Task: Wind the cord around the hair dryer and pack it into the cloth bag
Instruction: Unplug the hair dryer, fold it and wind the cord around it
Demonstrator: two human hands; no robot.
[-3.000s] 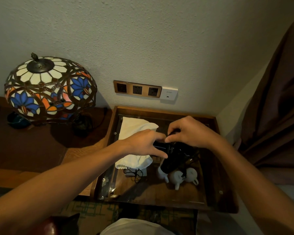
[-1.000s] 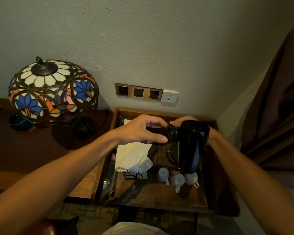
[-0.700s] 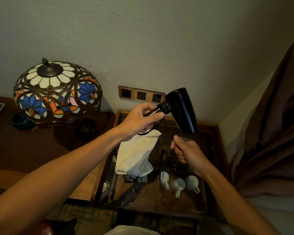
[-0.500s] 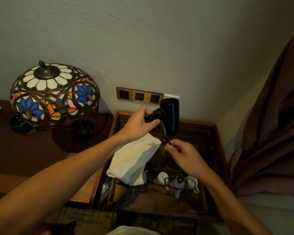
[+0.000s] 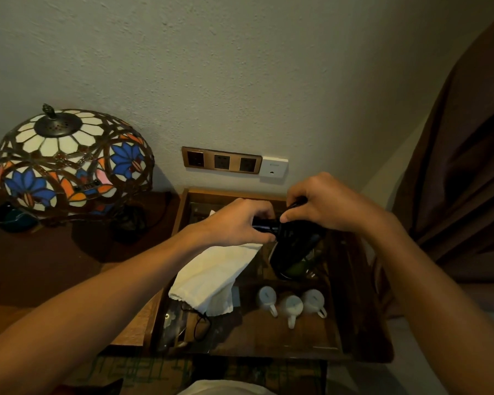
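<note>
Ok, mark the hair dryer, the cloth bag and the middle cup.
hair dryer (image 5: pixel 294 249), head view, on its black barrel.
cloth bag (image 5: pixel 214 276), head view, mid-cloth.
middle cup (image 5: pixel 292 305), head view, on its white body.

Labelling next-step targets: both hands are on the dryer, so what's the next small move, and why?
Probably one more wrap with the right hand: its fingers pinch at the hair dryer where the left hand grips the handle, and the cloth bag lies unopened below.

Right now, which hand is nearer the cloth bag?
Left. The left hand grips the hair dryer handle directly above the cloth bag, which hangs from under it. The right hand is on the dryer's body, further to the right.
</note>
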